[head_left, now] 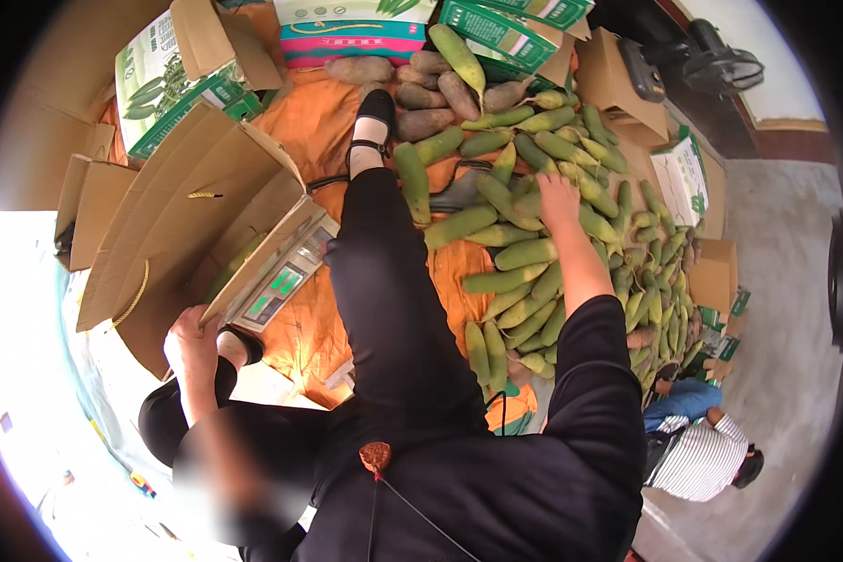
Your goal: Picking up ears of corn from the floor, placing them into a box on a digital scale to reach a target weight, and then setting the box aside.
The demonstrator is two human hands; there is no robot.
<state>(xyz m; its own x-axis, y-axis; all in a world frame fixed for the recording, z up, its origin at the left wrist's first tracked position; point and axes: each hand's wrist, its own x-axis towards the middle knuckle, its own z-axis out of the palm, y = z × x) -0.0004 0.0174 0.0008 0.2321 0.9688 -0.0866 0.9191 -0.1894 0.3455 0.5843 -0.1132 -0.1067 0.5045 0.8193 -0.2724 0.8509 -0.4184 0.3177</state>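
Note:
My left hand [192, 347] pinches the near edge of an open cardboard box [173, 201] with yellow rope handles. That box sits on a digital scale [276, 292] with a lit green display; part of a green radish [241, 258] shows inside it. To the right, my right hand [559, 199] lies on top of a large heap of green radishes [525, 253]. Its fingers stretch forward over the radishes, with their tips partly hidden; nothing is lifted in it.
Reddish radishes [426, 96] lie at the far side by my outstretched foot [370, 131]. Printed cartons [183, 80] stand along the back, beside an orange cloth [300, 112] on the floor. A fan [721, 66] is at far right. Another person [702, 459] bends at lower right.

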